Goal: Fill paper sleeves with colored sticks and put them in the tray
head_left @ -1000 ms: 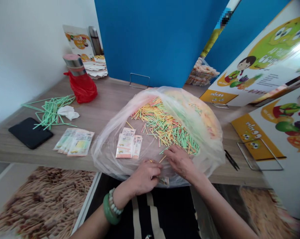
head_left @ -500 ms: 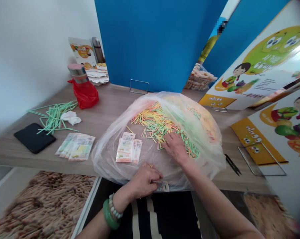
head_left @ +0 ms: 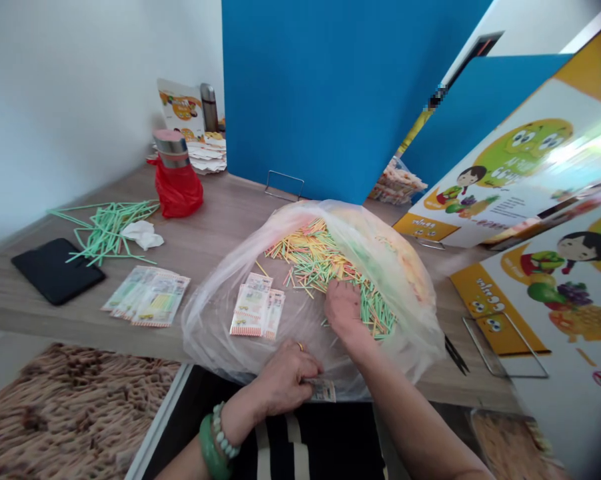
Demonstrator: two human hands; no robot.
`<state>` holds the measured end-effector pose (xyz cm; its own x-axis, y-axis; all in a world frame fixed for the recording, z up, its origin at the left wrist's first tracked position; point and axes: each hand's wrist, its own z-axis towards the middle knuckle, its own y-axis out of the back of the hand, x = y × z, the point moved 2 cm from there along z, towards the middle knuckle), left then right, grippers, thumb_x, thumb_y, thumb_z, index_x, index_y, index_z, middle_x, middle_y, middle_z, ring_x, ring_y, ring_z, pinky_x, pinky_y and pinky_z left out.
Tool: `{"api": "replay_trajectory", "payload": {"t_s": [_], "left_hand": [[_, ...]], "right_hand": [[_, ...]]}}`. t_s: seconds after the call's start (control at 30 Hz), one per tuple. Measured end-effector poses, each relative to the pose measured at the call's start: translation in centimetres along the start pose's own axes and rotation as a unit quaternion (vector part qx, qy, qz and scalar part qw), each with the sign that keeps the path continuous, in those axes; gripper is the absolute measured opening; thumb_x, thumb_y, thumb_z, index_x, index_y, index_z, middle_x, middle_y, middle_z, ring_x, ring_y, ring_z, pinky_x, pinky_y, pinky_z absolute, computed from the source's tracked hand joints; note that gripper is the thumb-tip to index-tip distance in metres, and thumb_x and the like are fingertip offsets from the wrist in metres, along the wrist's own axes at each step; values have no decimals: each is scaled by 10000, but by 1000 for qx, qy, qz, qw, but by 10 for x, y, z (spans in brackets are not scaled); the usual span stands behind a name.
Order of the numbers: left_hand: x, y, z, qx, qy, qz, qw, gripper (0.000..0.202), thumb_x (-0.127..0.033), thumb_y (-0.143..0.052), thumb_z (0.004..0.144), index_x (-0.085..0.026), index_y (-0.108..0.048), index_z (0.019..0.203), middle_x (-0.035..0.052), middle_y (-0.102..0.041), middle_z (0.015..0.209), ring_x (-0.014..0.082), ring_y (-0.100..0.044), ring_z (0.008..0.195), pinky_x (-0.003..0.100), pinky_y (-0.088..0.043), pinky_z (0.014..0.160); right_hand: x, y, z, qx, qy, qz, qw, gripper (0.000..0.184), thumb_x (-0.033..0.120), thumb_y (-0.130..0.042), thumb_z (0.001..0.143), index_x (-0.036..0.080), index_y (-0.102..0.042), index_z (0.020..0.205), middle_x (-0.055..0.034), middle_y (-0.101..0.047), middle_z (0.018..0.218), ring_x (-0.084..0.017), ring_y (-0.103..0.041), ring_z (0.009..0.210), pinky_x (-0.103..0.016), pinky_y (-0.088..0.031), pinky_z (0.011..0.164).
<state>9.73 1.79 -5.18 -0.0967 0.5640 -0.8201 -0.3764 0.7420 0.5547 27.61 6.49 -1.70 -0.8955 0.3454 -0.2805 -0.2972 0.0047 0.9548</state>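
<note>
My left hand (head_left: 291, 375) is at the table's front edge, thumb and fingers closed on a small printed packet (head_left: 324, 390). My right hand (head_left: 344, 308) reaches into the open clear plastic bag (head_left: 215, 333), its fingers curled down among short thin sticks (head_left: 308, 250) in green, yellow and orange. The fingertips are hidden, so whatever they grip does not show. Left of the pile, on the bag's plastic, lies a small stack of printed packets (head_left: 253, 303). More packets (head_left: 153, 297) overlap on the table outside the bag.
Long green sticks (head_left: 105, 230), a white tissue (head_left: 143, 235) and a black tablet-like object (head_left: 55, 270) lie at left. Behind them stands a flask in a red bag (head_left: 178, 190). Black tweezers (head_left: 456, 353) rest at right, near printed boards (head_left: 490, 313). A blue panel (head_left: 325, 93) rises behind.
My right hand has drawn its fingers in and curled them more tightly at the sticks. My left hand keeps hold of the packet. The view has shifted slightly.
</note>
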Motion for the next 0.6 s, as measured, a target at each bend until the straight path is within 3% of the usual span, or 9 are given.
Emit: {"api": "replay_trajectory", "payload": {"t_s": [0.23,0.4,0.6], "left_hand": [[0,1,-1,-13,-4,2,1000,202,-78,-650,691,-163,-500,585,-31,-693,720,164,-595,801,319,-326,796],[3,-1,0,-4,-13,15,1000,249,-112,-648,723,-171,-475,554,-29,-632,650,155,-573,738,309,-349,781],[6,-3,-1,-1,-5,20,1000,210,-177,-638,778,-180,-541,592,-13,-657,698,164,-583,768,316,-353,824]], "right_hand": [[8,-3,5,1,-7,-15,1000,176,38,-476,906,73,-627,989,-209,-673,952,-301,-642,931,-399,-427,813],[-3,-7,6,4,10,-16,1000,210,67,-419,927,70,-613,1009,-206,-665,940,-302,-651,893,-387,-433,770],[-16,-4,4,18,42,-8,999,226,44,-445,903,95,-636,1012,-178,-666,979,-288,-639,928,-369,-433,795]]}}
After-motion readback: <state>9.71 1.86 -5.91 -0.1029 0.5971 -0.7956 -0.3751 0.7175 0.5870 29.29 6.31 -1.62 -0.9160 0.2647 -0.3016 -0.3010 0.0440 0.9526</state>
